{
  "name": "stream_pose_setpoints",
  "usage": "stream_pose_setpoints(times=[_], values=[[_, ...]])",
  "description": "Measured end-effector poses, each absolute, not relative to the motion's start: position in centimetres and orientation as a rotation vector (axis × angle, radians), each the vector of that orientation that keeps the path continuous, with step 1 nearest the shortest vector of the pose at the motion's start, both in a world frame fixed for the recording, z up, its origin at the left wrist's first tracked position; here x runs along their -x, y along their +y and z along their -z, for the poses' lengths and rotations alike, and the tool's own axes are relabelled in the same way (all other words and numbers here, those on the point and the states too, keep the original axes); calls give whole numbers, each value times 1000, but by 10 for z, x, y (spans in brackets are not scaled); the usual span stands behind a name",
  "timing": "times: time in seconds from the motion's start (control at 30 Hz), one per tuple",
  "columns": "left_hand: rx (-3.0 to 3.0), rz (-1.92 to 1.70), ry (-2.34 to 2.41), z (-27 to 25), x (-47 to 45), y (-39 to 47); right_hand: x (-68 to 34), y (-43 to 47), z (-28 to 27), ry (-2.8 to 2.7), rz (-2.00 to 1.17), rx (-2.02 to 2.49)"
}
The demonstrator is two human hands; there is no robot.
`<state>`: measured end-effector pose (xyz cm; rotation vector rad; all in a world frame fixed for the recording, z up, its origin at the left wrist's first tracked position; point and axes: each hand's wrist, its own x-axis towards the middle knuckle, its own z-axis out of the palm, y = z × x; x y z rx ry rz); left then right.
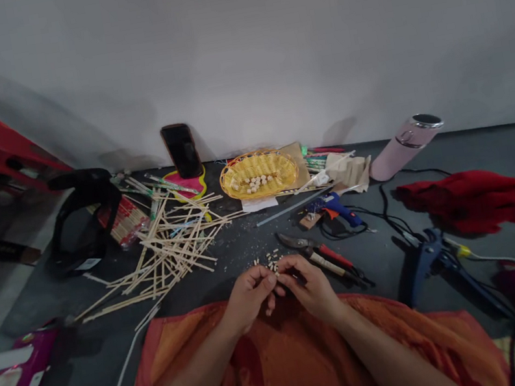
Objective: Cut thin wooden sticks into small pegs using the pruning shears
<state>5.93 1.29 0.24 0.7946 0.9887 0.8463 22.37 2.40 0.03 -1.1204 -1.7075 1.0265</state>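
Observation:
My left hand (253, 294) and my right hand (311, 288) meet over the front edge of the dark table, fingertips pinched together. Between them shows a small pale piece, apparently a short cut length of wooden stick; the fingers mostly cover it. Just beyond the fingertips lie several short stick pieces (273, 256). Garden pruners (314, 254) with red and pale handles rest right of my right hand. A yellow woven basket (225, 182) farther back holds a cluster of small pale pieces (260, 183).
Long wooden sticks (172, 247) lie heaped at left. A phone (182, 151) leans on the wall. At right are a blue glue gun (333, 206), pink bottle (403, 149), red cloth (476, 199) and blue-handled cutter (427, 263). An orange towel (295, 358) covers my lap.

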Motion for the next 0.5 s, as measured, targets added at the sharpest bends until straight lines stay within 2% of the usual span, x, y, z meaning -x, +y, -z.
stream_pose_setpoints(times=[0.5], values=[[-878, -775, 988, -6, -50, 17, -229, 25, -6, -1852, -1068, 1081]])
